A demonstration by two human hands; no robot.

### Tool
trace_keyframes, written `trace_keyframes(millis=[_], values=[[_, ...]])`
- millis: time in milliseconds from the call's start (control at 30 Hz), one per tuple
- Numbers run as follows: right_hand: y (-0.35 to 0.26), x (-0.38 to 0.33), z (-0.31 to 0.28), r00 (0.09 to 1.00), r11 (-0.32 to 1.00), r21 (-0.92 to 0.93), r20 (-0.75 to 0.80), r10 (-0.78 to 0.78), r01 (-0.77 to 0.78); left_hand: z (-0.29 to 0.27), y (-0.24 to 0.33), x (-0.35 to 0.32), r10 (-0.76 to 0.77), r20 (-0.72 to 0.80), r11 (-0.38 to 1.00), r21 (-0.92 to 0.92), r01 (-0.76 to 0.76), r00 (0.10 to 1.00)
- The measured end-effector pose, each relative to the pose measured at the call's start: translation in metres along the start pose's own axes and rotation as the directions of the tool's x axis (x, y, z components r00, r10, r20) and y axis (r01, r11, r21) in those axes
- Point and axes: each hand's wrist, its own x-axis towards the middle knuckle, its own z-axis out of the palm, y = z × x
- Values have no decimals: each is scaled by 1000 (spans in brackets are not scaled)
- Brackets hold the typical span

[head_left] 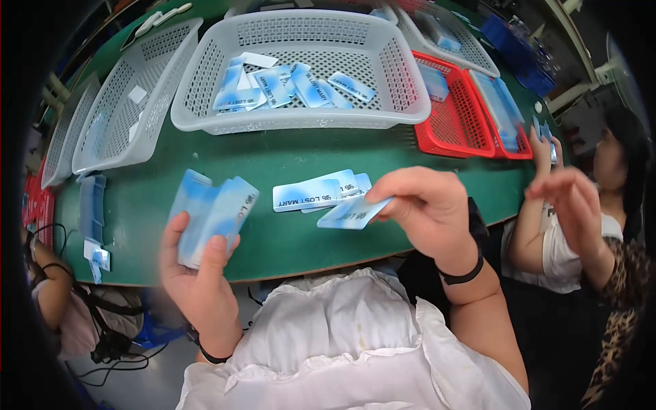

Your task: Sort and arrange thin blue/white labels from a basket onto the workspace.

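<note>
Far left we see two grey plastic mesh baskets [130, 102] on the green counter [273, 157], with a small stack of translucent blue trays [91, 208] just near of them at the counter's left edge. Our left hand [198, 273] is raised over the near edge, grip clamped on a fanned stack of flat blue-and-white rectangular packets [212, 215], thumb across the front. Centre, a few loose blue-and-white packets [314, 193] lie overlapping on the counter, between our two hands. Far of them a large white plastic mesh basket [301, 116] holds a scatter of the same packets. Our right hand [427, 208] has its grip pinched shut on a single blue-and-white packet [352, 214], held tilted just near of the loose ones; we cannot tell if it touches them. A black band circles that wrist. Right, two red plastic mesh baskets [454, 119] hold more packets. Far right, another person's hands [567, 198] are lifted beside the counter's right edge.
</note>
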Motion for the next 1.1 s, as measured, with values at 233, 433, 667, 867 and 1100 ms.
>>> trace_keyframes(millis=[233,433,667,867,1100], values=[[11,36,-27,951,980,71,261,163,-187,19,26,26,22,-29,999,41,-21,999],[40,42,-16,879,850,257,269,394,-460,44,11,45,-87,147,995,-34,93,985],[62,42,-11,804,698,400,310,508,-595,35,-21,51,4,222,995,-96,18,975],[64,41,-12,815,711,399,275,509,-579,33,-21,43,80,250,986,-161,-40,965],[65,36,-7,792,725,321,273,546,-610,31,-20,25,-120,245,961,-214,174,962]])
